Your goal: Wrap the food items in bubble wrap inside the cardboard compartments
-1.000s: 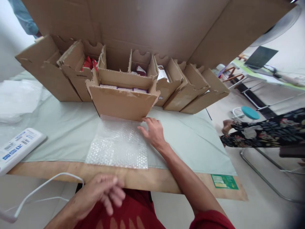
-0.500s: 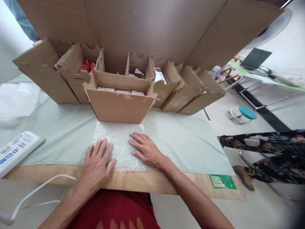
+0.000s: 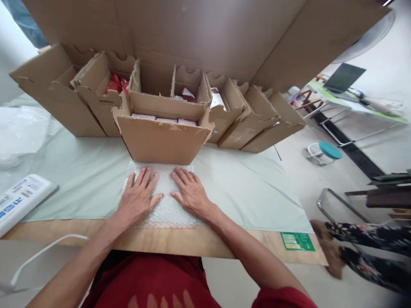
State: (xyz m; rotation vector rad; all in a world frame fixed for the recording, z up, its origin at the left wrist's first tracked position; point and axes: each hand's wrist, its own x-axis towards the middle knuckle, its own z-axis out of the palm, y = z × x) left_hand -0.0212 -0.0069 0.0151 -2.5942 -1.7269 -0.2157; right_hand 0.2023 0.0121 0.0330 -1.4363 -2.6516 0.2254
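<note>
A sheet of clear bubble wrap (image 3: 167, 214) lies flat on the pale green cloth, reaching the table's front edge. On its left side my left hand (image 3: 138, 194) rests palm down, fingers spread. My right hand (image 3: 192, 191) presses flat on the right side, fingers stretched forward. Bare bubble wrap shows between the two hands, and neither grips anything. Just beyond the fingertips stands a low cardboard box (image 3: 165, 139) with several small purple-edged packs (image 3: 167, 120) inside.
Behind stand several cardboard bins (image 3: 93, 96), one with red packets (image 3: 114, 84). A white device (image 3: 24, 201) and clear plastic sheets (image 3: 22, 130) lie at left. A green card (image 3: 298, 241) is at the front right edge. A person's patterned trousers (image 3: 369, 256) and a teal stool (image 3: 330, 150) are at right.
Both hands have slid forward over the bubble wrap toward the low box, the left one also slightly right. The legs of the person at right have shifted down and right.
</note>
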